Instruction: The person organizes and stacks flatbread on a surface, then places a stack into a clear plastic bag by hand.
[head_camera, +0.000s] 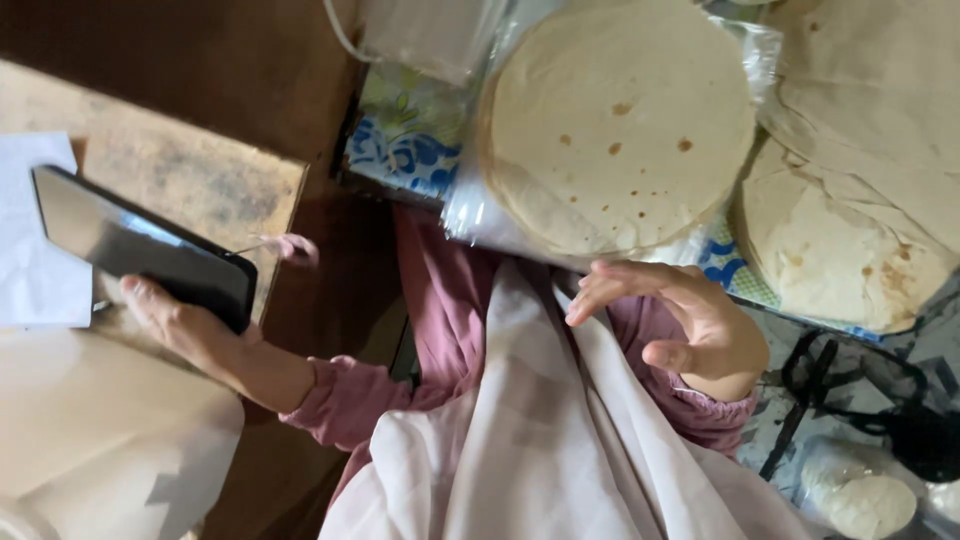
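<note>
Holding a dark phone (140, 245) in the left hand (190, 330), its fingers wrapped under the lower edge of the device, a person sits over a round stack of flatbreads (615, 125) that lies on clear plastic wrap (480, 215). The right hand (690, 320) hovers just below that stack, fingers spread wide and empty, the tips near the plastic but not touching the bread. To the right of the stack, further flatbreads (840, 250) lie loose and overlapping on a blue-patterned cloth (410, 150). Left of the stack, beyond the phone, a worn wooden bench (200, 180) carries a white sheet of paper (35, 240). Below the stack and to its right, a small bag of dough rounds (865, 500) rests beside black straps (850, 390). Judging by the open plastic, the stack appears piled but not yet wrapped up.
</note>
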